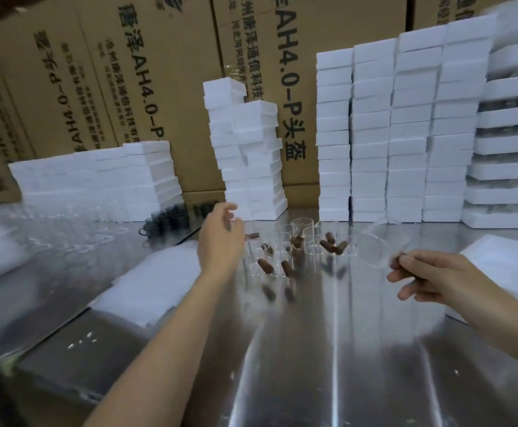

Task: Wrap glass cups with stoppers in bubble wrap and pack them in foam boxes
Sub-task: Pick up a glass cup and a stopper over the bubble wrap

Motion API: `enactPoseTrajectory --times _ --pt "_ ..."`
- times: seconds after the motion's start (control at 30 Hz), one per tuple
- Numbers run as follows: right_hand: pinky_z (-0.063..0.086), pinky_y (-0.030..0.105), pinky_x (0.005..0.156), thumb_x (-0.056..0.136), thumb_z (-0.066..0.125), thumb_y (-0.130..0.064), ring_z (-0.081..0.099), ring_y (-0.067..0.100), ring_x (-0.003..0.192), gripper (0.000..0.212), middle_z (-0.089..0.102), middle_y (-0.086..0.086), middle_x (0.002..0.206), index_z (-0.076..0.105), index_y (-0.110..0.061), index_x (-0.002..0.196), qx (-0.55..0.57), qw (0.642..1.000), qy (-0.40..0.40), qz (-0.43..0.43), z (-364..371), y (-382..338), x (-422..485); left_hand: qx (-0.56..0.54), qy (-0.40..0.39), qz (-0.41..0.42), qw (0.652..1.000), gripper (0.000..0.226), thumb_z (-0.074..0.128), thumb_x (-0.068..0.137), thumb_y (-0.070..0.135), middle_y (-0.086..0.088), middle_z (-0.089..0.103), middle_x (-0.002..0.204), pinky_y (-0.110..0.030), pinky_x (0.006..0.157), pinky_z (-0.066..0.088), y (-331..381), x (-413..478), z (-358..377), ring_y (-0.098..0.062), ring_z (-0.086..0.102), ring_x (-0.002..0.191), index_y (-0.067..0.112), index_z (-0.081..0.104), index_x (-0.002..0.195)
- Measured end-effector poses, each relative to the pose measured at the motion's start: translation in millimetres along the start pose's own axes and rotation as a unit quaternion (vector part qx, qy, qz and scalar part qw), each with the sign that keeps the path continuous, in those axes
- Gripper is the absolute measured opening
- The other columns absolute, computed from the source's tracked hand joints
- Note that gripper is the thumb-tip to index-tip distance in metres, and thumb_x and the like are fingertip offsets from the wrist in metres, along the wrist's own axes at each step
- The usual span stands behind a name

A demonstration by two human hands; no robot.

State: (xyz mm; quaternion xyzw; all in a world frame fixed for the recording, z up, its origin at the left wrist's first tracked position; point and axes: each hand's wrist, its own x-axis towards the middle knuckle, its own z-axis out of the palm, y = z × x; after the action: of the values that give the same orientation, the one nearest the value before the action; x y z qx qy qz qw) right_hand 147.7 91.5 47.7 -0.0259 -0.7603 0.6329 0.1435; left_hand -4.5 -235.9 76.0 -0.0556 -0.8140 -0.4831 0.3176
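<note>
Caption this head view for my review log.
Right hand pinches a glass cup; left hand hovers beside cups and brown stoppers.

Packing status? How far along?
Done: foam boxes stacked at back, contents unclear. In hand: right hand holds a cup with a stopper; left hand hovers by loose cups. Left: those and stoppers unwrapped on table, wrap sheets beside.

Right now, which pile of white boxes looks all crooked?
The lone middle pile, just beyond the left hand: its foam boxes sit shifted and skewed, while the taller piles on the right stack neatly.
</note>
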Motion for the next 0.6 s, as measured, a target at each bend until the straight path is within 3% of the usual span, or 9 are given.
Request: enactPoseTrajectory --times 0.1,0.17,0.23,0.43,0.53,0.6 --pt "0.045 0.035 0.07 0.106 0.057 -0.018 0.074 0.021 0.067 0.023 0.079 0.015 0.098 0.075 -0.004 0.106 -0.023 1.0 -0.012 0.004 2.0 1.5 -1.0 0.271 -0.071 -0.101 0.955 0.051 0.052 0.108 0.039 -0.006 0.059 0.154 -0.048 0.112 0.045 -76.4 30.3 -34.6 -0.033 0.056 0.137 0.028 0.048 0.158" --pt "0.045 0.035 0.069 0.107 0.056 -0.017 0.074 0.024 0.07 0.023 0.079 0.014 0.097 0.074 -0.003 0.106 -0.036 0.999 -0.023 0.009 2.8 3.0 -1.2 0.364 -0.155 -0.164 0.904 0.065 0.039 0.112 0.051 -0.01 0.04 0.17 -0.053 0.127 0.027 -114.8 36.7 -50.7 -0.036 0.036 0.155 0.021 0.03 0.169" --pt "0.045 0.035 0.07 0.107 0.056 -0.018 0.074 0.025 0.071 0.024 0.08 0.013 0.097 0.074 -0.004 0.105 -0.043 0.999 -0.024 0.012 2.3 4.3 -0.9 0.399 -0.187 -0.162 0.883 0.065 0.026 0.114 0.051 -0.011 0.034 0.173 -0.051 0.13 0.021 -133.3 40.9 -57.7 -0.035 0.032 0.158 0.014 0.033 0.167" --pt "0.047 0.034 0.07 0.107 0.057 -0.023 0.077 0.026 0.072 0.024 0.08 0.01 0.098 0.075 -0.008 0.105 -0.051 0.998 -0.02 0.021 -0.5 9.5 0.9 0.325 -0.144 -0.154 0.922 0.061 0.015 0.118 0.038 -0.022 0.049 0.162 -0.053 0.124 0.034 -115.7 51.8 -72.8 -0.042 0.046 0.147 0.008 0.047 0.16" --pt "0.047 0.034 0.069 0.107 0.057 -0.023 0.077 0.026 0.071 0.024 0.08 0.01 0.099 0.075 -0.009 0.105 -0.041 0.999 -0.009 0.024 -1.8 10.6 3.1 0.281 -0.113 -0.058 0.951 0.056 0.017 0.118 0.042 -0.014 0.055 0.159 -0.05 0.112 0.045 -84.2 48.0 -81.6 -0.039 0.051 0.143 0.022 0.047 0.161" --pt "0.047 0.034 0.069 0.107 0.056 -0.024 0.076 0.024 0.069 0.023 0.08 0.01 0.098 0.075 -0.009 0.106 -0.028 0.999 0.003 0.023 -2.1 9.9 3.3 0.221 -0.103 0.047 0.969 0.05 0.022 0.118 0.044 0.004 0.053 0.161 -0.037 0.113 0.042 -56.7 37.8 -82.8 -0.025 0.046 0.15 0.036 0.045 0.162"
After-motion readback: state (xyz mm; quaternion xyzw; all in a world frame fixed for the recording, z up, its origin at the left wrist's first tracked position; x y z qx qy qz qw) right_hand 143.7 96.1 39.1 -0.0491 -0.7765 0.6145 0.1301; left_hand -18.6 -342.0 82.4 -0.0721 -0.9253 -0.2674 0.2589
